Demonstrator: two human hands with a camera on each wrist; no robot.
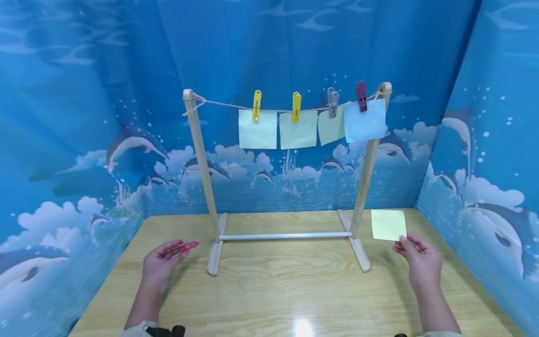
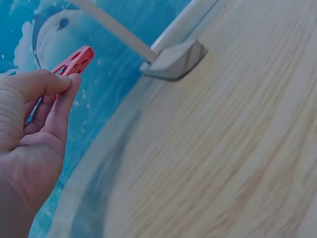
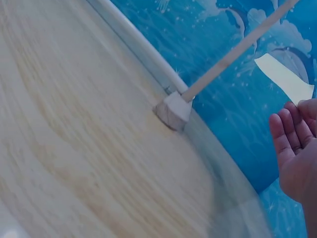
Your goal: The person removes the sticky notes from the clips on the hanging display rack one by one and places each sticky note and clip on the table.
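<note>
My left hand (image 1: 162,264) pinches a red clothespin (image 1: 188,245) between thumb and fingers, left of the wooden stand. The left wrist view shows the same clothespin (image 2: 74,63) pointing away from the fingertips. Over on the right, my right hand (image 1: 421,262) holds a pale yellow square of paper (image 1: 388,224) by its lower right corner. On the string (image 1: 225,104) of the stand hang several paper squares: a pale one (image 1: 258,135) and a yellowish one (image 1: 298,135) under yellow clothespins, a greenish one (image 1: 330,127) under a grey clothespin (image 1: 332,103), and a light blue one (image 1: 364,126) under a purple clothespin (image 1: 361,96).
The stand's left post (image 1: 202,164) and right post (image 1: 365,182) rise from wooden feet, joined low down by a white bar (image 1: 286,236). It stands towards the back of the wooden table (image 1: 286,285). A blue dolphin-print curtain (image 1: 269,56) encloses the back and sides.
</note>
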